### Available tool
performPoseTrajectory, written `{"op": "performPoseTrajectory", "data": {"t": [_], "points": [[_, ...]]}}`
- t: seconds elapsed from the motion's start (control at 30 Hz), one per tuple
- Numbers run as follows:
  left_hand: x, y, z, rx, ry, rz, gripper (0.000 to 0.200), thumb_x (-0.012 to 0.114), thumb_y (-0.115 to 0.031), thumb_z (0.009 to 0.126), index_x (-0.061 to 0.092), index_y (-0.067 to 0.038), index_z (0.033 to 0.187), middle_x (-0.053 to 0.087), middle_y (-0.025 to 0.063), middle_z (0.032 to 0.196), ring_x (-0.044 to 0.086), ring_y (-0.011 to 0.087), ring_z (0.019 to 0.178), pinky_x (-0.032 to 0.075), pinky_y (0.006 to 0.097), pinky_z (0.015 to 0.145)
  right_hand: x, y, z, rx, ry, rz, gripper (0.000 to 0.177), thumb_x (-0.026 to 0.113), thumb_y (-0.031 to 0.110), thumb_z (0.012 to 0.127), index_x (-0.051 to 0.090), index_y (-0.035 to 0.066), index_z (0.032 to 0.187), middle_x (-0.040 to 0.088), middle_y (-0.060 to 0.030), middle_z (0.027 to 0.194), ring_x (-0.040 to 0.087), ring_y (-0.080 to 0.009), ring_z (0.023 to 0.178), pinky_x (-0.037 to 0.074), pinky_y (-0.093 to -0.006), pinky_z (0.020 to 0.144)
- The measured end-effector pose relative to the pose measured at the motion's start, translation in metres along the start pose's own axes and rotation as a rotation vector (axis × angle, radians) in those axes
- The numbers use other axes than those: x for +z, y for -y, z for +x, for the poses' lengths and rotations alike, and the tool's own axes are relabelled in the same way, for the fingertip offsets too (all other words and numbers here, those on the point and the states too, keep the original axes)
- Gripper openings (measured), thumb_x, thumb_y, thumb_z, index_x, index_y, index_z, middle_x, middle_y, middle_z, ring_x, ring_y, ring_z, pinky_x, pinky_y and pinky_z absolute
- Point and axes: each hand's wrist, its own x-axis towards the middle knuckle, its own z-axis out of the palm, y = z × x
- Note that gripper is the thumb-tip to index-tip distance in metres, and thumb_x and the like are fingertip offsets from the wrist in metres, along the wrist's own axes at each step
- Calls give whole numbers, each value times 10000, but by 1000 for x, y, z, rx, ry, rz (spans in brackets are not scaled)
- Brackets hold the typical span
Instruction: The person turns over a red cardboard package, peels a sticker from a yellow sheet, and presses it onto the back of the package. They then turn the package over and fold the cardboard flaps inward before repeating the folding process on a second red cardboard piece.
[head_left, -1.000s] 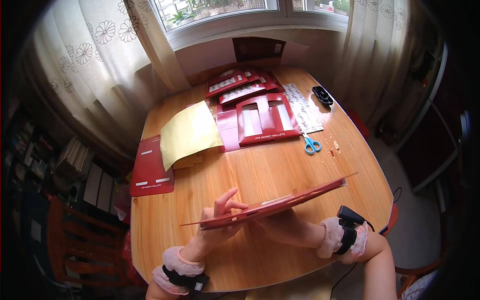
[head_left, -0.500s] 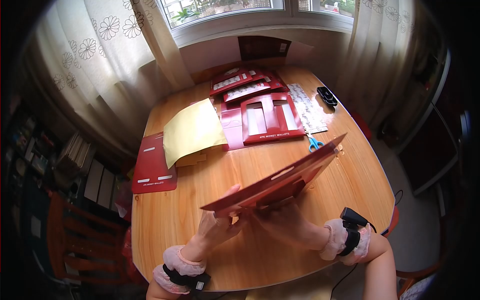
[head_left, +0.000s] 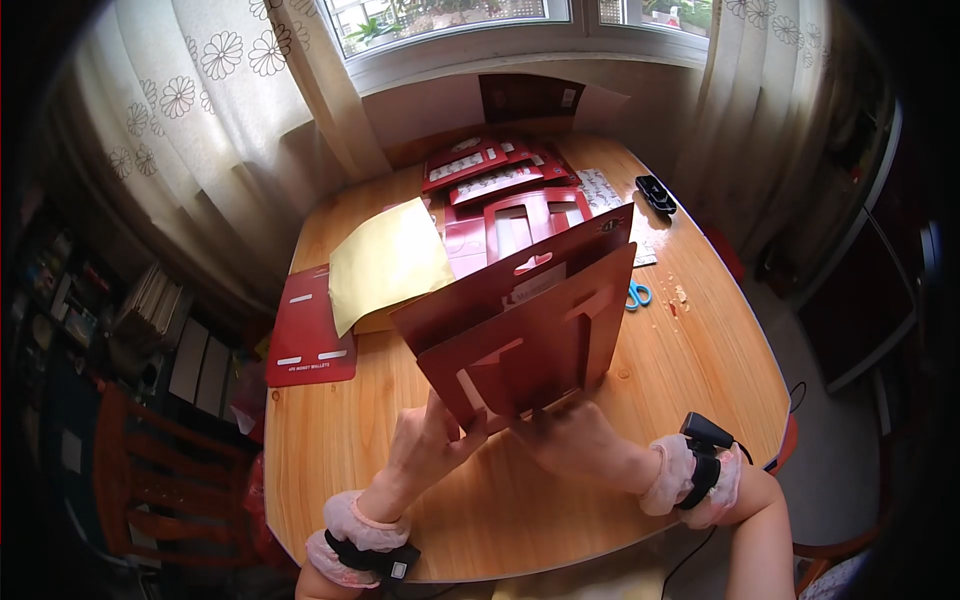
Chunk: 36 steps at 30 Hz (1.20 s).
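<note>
A dark red folded card sleeve (head_left: pixel 530 340) stands nearly upright above the front middle of the table, with a hang hole in its rear panel and cut-out slots in its front panel. My left hand (head_left: pixel 432 440) grips its lower left edge, fingers pressed together. At the bottom edge, right of centre, my right hand (head_left: pixel 585 445) is closed on the same sleeve; some of its fingertips are in shadow. Behind the sleeve, partly covered by it, lies a red window card (head_left: pixel 510 230). Blue-handled scissors (head_left: pixel 638 295) show just right of the sleeve.
A yellow envelope (head_left: pixel 390 262) overlaps a flat red card (head_left: pixel 312 345) on the left of the wooden table (head_left: pixel 340 450). Stacked red packs (head_left: pixel 490 170) sit at the back. A black object (head_left: pixel 655 196) lies back right, with small scraps (head_left: pixel 675 300) nearer.
The sleeve has tilted from nearly edge-on to upright, and its panels have spread apart. It now hides more of the window card and uncovers the scraps at right. Both hands keep hold.
</note>
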Motion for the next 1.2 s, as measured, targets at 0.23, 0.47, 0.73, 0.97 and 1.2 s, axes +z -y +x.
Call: {"op": "performPoseTrajectory", "data": {"t": [0.23,0.47,0.73,0.97,1.2], "points": [[-10,-8,4,33,107,-31,516,794,-83,815,468,11,1205,698,132,773,712,256,597,541,346,489,3,-1,1,-146,-113,-52,260,605,123,761,679,5,981,674,-67,755,662,-188,619,521,-352,618],[-7,-2,4,66,163,30,421,790,-80,820,518,10,1128,688,123,749,695,250,583,533,341,493,10,3,-7,-97,95,-84,379,606,102,799,632,7,1165,644,-62,765,653,-201,660,528,-370,631],[-6,-5,4,86,156,-58,239,797,-73,813,644,-13,986,703,86,764,695,228,655,540,345,572,6,-5,-4,-82,130,105,282,616,92,807,680,73,1080,653,-71,798,664,-262,695,533,-410,610],[-5,-7,1,181,183,11,274,780,-176,818,672,-81,1051,692,122,785,674,323,615,536,400,523,8,-1,2,-88,-131,325,212,648,96,861,700,115,1067,689,-96,956,680,-279,907,522,-458,832],[-6,-3,0,5,50,-64,244,827,-184,798,684,-62,953,682,99,720,676,249,569,523,351,501,-19,-8,8,144,-173,683,255,679,60,805,678,110,1055,664,-72,748,661,-250,627,519,-367,566]]}}
